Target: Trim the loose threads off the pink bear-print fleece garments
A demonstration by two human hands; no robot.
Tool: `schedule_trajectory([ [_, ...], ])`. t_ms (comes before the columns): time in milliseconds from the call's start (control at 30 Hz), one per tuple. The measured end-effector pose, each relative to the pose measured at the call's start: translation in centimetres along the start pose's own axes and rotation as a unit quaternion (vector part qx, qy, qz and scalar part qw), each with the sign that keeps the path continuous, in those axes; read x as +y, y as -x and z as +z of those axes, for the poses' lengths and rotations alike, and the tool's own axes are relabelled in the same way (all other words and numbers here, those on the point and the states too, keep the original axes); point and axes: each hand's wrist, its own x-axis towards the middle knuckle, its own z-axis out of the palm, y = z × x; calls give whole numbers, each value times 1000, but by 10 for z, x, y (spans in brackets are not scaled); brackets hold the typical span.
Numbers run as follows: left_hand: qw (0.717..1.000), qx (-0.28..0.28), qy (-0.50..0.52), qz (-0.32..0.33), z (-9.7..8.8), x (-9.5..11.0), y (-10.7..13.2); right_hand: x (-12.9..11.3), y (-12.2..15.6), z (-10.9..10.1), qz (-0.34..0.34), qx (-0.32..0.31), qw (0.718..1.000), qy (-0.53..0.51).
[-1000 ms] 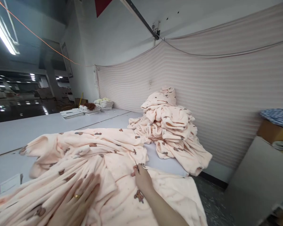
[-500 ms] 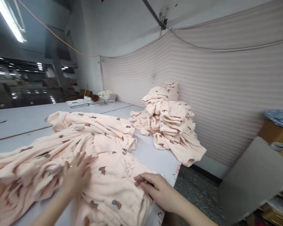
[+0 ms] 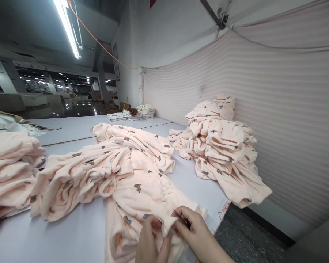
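Observation:
A pale pink fleece garment [image 3: 150,186] with small brown bear prints is spread in folds across the table in front of me. My left hand [image 3: 153,237] is closed on its near edge, pinching up a fold of the cloth. Just right of it, my right hand [image 3: 190,228] is closed around a thin dark pointed tool [image 3: 184,219], mostly hidden in the palm. The right fingertips touch the raised corner of the same fold. The tool's exact kind cannot be made out.
A heaped pile of matching pink garments [image 3: 222,138] stands at the table's right edge, by the striped cloth curtain [image 3: 285,109]. More pink fleece [image 3: 11,171] lies at the left. Stacks of folded white pieces [image 3: 146,111] sit at the back of the table [image 3: 68,237].
My left hand has moved right and down from lying flat on the garment to pinching its edge beside my right hand. The view has turned left, showing more fleece there.

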Motion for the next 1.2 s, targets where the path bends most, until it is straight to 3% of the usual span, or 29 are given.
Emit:
schedule_trajectory([
  [133, 999, 10, 38, 25, -1, 15, -10, -5, 10, -14, -35, 13, 996, 79],
  [300, 998, 36, 35, 41, -6, 17, -7, -23, 12, -29, -72, -49, 992, 90],
  [533, 998, 31, 12, 57, -12, 15, -8, -28, 15, -22, -162, -21, 950, 266],
  [800, 999, 24, 6, 48, -11, 16, -5, -29, 9, -14, -213, -4, 927, 307],
  [967, 998, 26, 3, 52, -13, 15, -5, -25, 8, -18, -138, 18, 944, 298],
  [1067, 998, 33, 16, 47, -15, 19, -6, -22, 10, -20, -86, -10, 966, 245],
  [1200, 996, 31, 70, 36, -18, 29, -10, -18, 1, -16, -68, -1, 972, 227],
])
